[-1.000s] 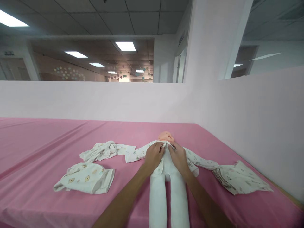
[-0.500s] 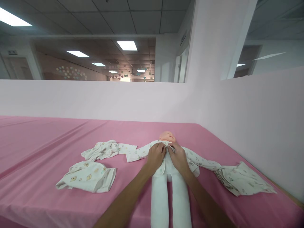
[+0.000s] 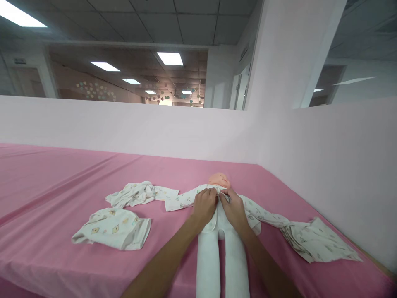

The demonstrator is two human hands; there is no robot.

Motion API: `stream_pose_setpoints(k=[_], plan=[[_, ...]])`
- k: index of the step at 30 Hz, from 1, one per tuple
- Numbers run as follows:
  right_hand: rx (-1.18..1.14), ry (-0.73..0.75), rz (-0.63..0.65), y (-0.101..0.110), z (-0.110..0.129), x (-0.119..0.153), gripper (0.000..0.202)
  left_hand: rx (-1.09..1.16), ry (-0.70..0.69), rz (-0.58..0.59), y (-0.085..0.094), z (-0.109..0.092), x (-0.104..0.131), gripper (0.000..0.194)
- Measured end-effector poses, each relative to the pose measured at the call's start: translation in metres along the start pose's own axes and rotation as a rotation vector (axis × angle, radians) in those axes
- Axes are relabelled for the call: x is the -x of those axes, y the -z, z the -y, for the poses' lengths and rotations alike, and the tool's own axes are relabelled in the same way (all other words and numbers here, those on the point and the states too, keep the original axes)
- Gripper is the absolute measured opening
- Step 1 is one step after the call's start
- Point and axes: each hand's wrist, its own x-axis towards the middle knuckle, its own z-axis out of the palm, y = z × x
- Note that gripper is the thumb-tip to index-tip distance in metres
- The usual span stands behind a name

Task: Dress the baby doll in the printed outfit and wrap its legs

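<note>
A baby doll (image 3: pixel 219 179) lies on its back, its head away from me and its white cloth legs (image 3: pixel 208 263) toward me. It wears a white printed baby shirt (image 3: pixel 186 199), with the sleeves spread to both sides and the front parted. At the upper chest my left hand (image 3: pixel 205 205) pinches one edge of the shirt front. Close beside it, my right hand (image 3: pixel 233 208) is closed on the shirt's other edge just below the doll's chin. The fingertips nearly meet, and whatever fastening lies between them is hidden.
Left of the doll lie a crumpled printed garment (image 3: pixel 132 194) and a folded one (image 3: pixel 114 229). A folded printed cloth (image 3: pixel 321 241) lies at the right, touching the sleeve end. Pink sheeting (image 3: pixel 77 174) covers the surface, which a white wall (image 3: pixel 173 132) borders behind and at the right.
My head view has tilted slightly. Both hands stay on the shirt at the doll's chest, with only small finger movements; the garments around have not moved.
</note>
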Motion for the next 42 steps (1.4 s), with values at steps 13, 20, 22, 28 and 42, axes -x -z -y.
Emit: stream_pose_setpoints(k=[13,20,22,28,42], plan=[[0.067,0.111,0.051,-0.003,0.002,0.005,0.017,0.120,0.083,0.086,0.003,-0.001,0.002,0.014],[0.076,0.167,0.045,-0.004,0.000,0.004,0.020,0.305,0.187,0.100,0.005,-0.002,-0.002,0.015],[0.093,0.174,0.029,-0.005,-0.001,0.005,0.020,0.417,0.229,0.115,0.007,-0.003,-0.002,0.012],[0.156,0.192,-0.013,-0.006,-0.003,0.005,0.023,0.667,0.275,0.139,0.016,-0.005,-0.003,0.019],[0.047,0.022,-0.004,-0.002,0.002,0.007,0.031,0.895,0.369,0.168,0.020,-0.007,-0.004,0.024]])
